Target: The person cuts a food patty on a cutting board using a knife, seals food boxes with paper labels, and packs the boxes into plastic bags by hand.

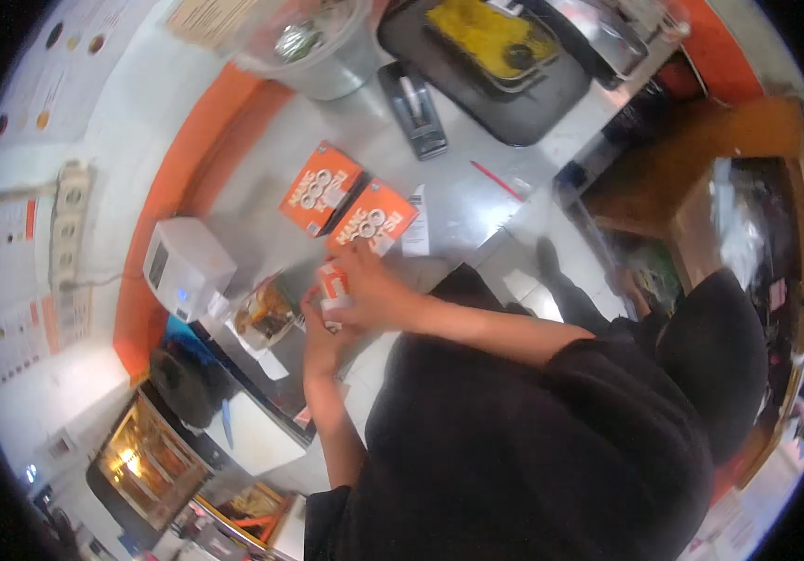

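Both hands hold a small orange-and-white printed item [333, 283], whose exact kind I cannot make out. My left hand [321, 329] grips it from the left and below. My right hand [374, 292] is around its right side, somewhat blurred, with its fingers reaching near the closest box. Just beyond the hands, two orange boxes with white lettering lie side by side on the metal counter: the nearer box [386, 213] and the farther box [313, 178]. A white paper slip [416, 224] with print lies at the nearer box's right edge.
A white printer-like device [187, 268] stands by the wall at left. At the back are a clear plastic tub [327, 75], a black device [413, 110] and a black tray [514, 122] bearing a container of yellow food [486, 37]. A red pen-like stick [497, 180] lies near the counter edge.
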Tool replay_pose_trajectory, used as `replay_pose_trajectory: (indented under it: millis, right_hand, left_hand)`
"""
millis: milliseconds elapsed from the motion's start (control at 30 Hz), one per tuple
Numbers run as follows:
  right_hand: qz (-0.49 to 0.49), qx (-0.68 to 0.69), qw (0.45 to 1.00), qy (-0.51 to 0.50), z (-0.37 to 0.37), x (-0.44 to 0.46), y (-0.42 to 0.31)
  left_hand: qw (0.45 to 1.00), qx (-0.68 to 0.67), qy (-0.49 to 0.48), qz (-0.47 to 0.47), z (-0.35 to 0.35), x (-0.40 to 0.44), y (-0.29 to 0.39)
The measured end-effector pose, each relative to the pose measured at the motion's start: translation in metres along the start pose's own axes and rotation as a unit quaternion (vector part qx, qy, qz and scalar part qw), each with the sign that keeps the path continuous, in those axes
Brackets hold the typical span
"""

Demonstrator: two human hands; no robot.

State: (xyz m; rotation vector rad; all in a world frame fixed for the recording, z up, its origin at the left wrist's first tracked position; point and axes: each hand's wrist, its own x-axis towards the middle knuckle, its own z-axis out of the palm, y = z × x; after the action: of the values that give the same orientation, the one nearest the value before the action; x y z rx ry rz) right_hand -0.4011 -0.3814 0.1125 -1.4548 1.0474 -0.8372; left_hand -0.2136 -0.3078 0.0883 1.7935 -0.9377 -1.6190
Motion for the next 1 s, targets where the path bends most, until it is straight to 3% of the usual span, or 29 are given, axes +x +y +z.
replay_pose_trajectory:
  millis: [67,100,267,333,400,500,567,600,700,833,900,933,1000]
  right_hand:
    - [0.025,-0.040,0.999,0.007,0.005,0.005,0.005]
    - [0.042,-0.036,0.998,-0.004,0.007,0.008,0.010]
    - [0.038,-0.031,0.999,0.021,0.038,0.015,0.059]
    - [0.087,-0.021,0.996,-0.024,0.035,0.016,0.063]
    - [0.125,-0.037,0.988,-0.077,0.033,0.011,0.063]
    - [0.159,0.010,0.983,-0.087,0.036,0.002,0.048]
    - [0.225,0.194,0.948,-0.113,0.046,0.004,0.043]
    - [0.227,0.189,0.949,-0.112,0.051,0.002,0.032]
    - [0.206,0.113,0.964,-0.122,0.063,0.009,-0.014]
    - [0.219,0.059,0.970,-0.090,0.098,0.010,-0.061]
    - [0.127,-0.119,0.984,-0.033,0.118,0.007,-0.057]
    - [0.122,-0.125,0.984,-0.038,0.125,0.005,-0.052]
    - [0.113,-0.043,0.990,0.069,0.130,0.003,-0.031]
  left_hand:
    - [0.994,0.091,0.060,0.011,0.017,-0.006,0.039]
    - [0.984,0.147,0.080,0.060,0.020,-0.003,0.041]
    - [0.954,0.256,0.126,0.092,0.010,0.010,0.020]
    - [0.945,0.271,0.147,0.113,0.007,0.010,0.013]
    - [0.892,0.396,0.135,0.171,-0.001,0.007,0.017]
    - [0.930,0.339,0.097,0.102,-0.027,0.002,0.010]
    - [0.997,0.076,-0.026,0.022,-0.057,0.002,0.001]
    - [0.997,0.071,-0.028,0.023,-0.074,-0.001,-0.002]
    - [0.978,-0.127,-0.165,0.003,-0.108,-0.009,0.001]
    - [0.950,-0.229,-0.202,0.058,-0.136,-0.013,-0.009]
    - [0.979,-0.044,-0.130,0.149,-0.139,-0.027,0.010]
    - [0.979,-0.050,-0.125,0.153,-0.140,-0.029,0.006]
    - [0.947,0.159,-0.042,0.275,-0.147,-0.029,-0.005]
